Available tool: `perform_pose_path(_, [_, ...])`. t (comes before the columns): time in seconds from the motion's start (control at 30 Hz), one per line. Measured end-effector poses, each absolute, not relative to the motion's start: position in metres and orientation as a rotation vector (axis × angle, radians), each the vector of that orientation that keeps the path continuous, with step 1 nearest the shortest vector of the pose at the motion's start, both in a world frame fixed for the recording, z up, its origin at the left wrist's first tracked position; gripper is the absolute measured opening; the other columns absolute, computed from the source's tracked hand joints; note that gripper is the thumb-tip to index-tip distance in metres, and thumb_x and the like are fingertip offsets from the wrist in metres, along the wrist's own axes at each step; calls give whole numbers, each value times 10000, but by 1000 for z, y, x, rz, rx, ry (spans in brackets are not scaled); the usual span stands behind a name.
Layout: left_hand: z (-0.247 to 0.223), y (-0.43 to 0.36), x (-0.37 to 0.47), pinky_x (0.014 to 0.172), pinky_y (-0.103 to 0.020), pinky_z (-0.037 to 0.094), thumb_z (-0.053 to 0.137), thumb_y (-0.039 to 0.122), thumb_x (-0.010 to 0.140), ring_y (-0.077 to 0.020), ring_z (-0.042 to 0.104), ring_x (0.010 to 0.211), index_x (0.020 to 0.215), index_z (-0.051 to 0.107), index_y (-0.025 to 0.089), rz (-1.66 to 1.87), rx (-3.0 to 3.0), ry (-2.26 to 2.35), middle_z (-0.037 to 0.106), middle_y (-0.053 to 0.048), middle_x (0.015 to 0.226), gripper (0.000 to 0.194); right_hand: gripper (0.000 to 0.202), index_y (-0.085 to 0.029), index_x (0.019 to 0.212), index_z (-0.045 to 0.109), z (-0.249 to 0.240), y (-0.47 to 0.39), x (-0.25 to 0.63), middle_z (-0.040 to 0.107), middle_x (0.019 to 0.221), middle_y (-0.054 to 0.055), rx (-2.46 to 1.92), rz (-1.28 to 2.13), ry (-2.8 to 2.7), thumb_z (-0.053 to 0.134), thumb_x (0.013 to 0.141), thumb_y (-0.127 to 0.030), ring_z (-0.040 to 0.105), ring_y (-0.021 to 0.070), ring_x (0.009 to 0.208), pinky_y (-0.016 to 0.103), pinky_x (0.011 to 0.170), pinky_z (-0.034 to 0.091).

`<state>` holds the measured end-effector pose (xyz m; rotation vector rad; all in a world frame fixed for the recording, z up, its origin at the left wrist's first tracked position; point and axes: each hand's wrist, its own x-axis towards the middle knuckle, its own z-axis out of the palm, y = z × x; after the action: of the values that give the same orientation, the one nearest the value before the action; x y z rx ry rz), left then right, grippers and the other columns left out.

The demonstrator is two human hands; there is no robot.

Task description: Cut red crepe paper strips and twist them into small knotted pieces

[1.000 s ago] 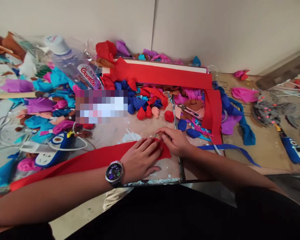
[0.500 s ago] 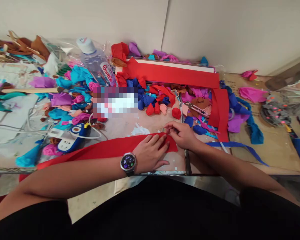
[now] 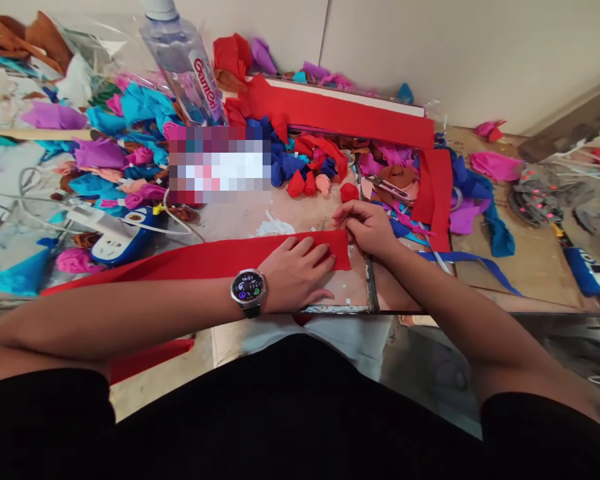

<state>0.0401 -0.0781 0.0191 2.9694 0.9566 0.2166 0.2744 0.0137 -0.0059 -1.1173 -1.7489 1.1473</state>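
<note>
A long strip of red crepe paper or thin cloth (image 3: 215, 256) lies along the front of the table and runs off to the left under my left forearm. My left hand (image 3: 294, 272), below a wrist with a round watch, rests flat on the strip near its right end with fingers spread. Just beyond that end is my right hand (image 3: 366, 227), its fingers curled and pinched together. Whatever they hold, if anything, is too small or hidden to make out. A patch of dried white glue (image 3: 276, 225) shows behind the strip.
Behind stand a water bottle (image 3: 183, 73) and a red-covered board (image 3: 340, 115). Rolled coloured pieces (image 3: 100, 155) crowd the left, beside a blue and white power strip (image 3: 117, 240) with cables. A utility knife (image 3: 391, 189) and red strips (image 3: 433, 200) lie to the right.
My right hand has drawn slightly right, off the end of the red strip, which now shows a clear edge. My left hand stays on the strip. The camera view has tilted downward.
</note>
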Motion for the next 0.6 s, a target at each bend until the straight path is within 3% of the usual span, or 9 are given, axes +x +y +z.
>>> perform_pose_path(0.07, [20, -77, 40, 991, -506, 468, 435, 647, 1090, -367, 589, 1231, 1449, 637, 122, 224, 2965, 948, 654, -182, 1444, 668, 197, -197, 946, 731, -4, 16, 277, 761, 845, 10, -1074, 1219, -1742, 628, 780, -166, 611, 111, 559, 236, 512, 479])
perform_pose_path(0.23, [17, -77, 39, 1082, -524, 450, 439, 622, 1095, -385, 548, 1342, 1481, 630, 158, 279, 2927, 956, 610, -182, 1521, 633, 271, -205, 1050, 728, -1, 16, 285, 779, 986, 31, -941, 1256, -1892, 717, 787, -142, 714, 148, 817, 276, 774, 588])
perform_pose_path(0.6, [11, -77, 41, 1136, -573, 428, 524, 616, 1062, -422, 501, 1452, 1431, 668, 216, 333, 2842, 1013, 507, -232, 1651, 562, 148, -230, 1038, 742, 2, 11, 286, 757, 982, 58, -885, 860, -2253, 743, 929, -330, 692, 193, 840, 326, 748, 556])
